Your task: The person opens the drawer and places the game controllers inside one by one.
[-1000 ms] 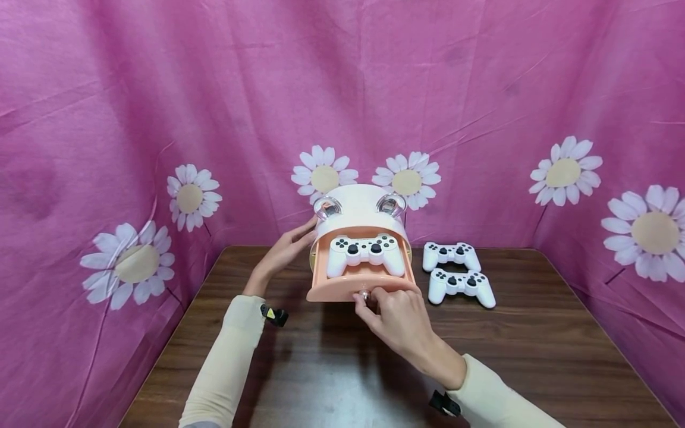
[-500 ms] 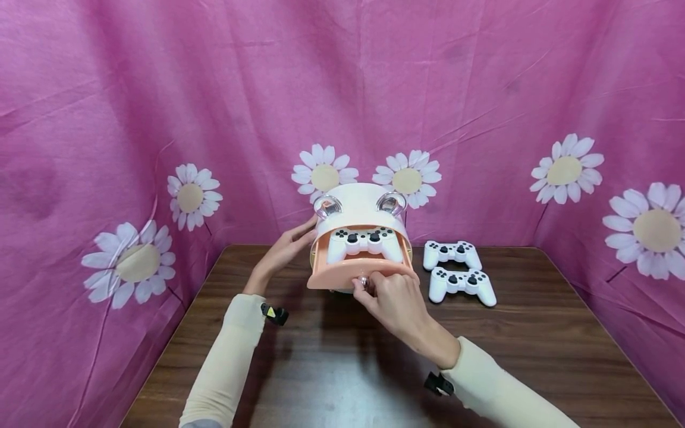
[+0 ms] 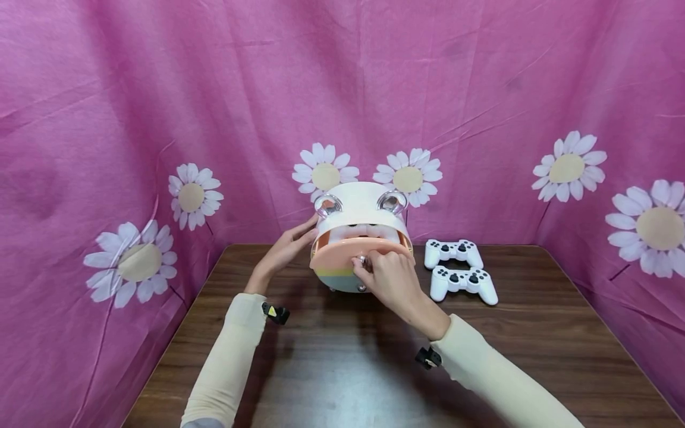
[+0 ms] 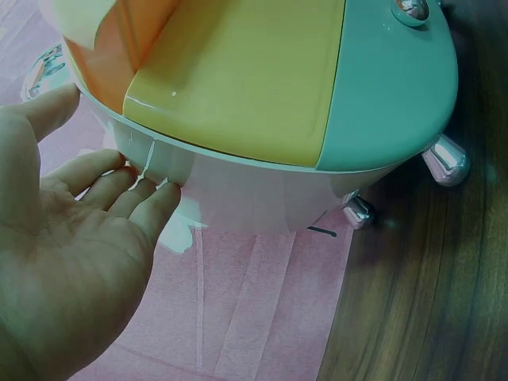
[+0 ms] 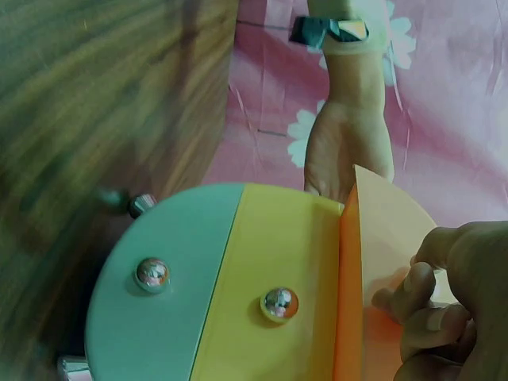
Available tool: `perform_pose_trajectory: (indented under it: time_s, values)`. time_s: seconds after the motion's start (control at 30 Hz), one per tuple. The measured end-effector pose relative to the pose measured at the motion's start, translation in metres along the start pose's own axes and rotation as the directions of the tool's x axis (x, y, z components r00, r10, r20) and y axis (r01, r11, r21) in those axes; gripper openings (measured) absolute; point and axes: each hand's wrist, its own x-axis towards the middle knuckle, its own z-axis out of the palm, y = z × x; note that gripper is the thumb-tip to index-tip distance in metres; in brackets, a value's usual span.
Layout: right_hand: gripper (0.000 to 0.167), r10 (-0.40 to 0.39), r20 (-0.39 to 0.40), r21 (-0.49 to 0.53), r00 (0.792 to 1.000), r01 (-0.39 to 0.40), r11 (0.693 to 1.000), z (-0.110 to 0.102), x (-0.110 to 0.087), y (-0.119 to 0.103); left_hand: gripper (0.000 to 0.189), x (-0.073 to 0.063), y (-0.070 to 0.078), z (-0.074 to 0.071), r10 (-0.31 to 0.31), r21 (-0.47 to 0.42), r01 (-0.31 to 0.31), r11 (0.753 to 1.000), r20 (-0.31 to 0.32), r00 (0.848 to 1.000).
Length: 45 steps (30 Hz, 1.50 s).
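Head view: right hand (image 3: 394,282) pinches the slippery-looking knob (image 3: 363,260), best hold for the likely light drawer (image 3: 334,255) behind, left hand (image 3: 282,252) spread alongside.

From my end of the feed I can read no word, number or brand. The one sign I make out is a yellow triangle (image 3: 272,311) on the black device (image 3: 281,317) at the left cuff (image 3: 247,312), toward the left edge of the desk (image 3: 332,362). Near the desk's far edge, toward its far right corner, the far controller (image 3: 453,254) and near controller (image 3: 463,282) carry button markings too small for me to read.
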Motion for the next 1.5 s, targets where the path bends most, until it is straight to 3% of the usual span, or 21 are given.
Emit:
perform_pose_trajectory:
  time_s: [0.67, 1.0, 1.27, 1.5]
  values:
    - [0.05, 0.121, 0.071, 0.034, 0.99, -0.124, 0.992, 0.021, 0.02, 0.018, 0.061, -0.002, -0.001, 0.003, 0.014, 0.004, -0.014, 1.0, 0.002, 1.0]
    - [0.048, 0.102, 0.031, 0.047, 0.994, -0.104, 0.994, 0.024, 0.019, 0.019, 0.059, -0.001, -0.001, 0.001, 0.027, 0.009, -0.027, 1.0, 0.0, 1.0]
    - [0.052, 0.118, 0.051, 0.035, 0.992, -0.12, 0.992, 0.022, 0.015, 0.019, 0.057, 0.0, -0.001, 0.0, 0.01, 0.02, -0.01, 1.0, -0.003, 1.0]
    - [0.042, 0.087, 0.053, 0.031, 0.995, -0.088, 0.996, 0.022, 0.002, 0.022, 0.061, 0.0, -0.002, -0.001, 0.011, 0.019, -0.011, 1.0, -0.001, 1.0]
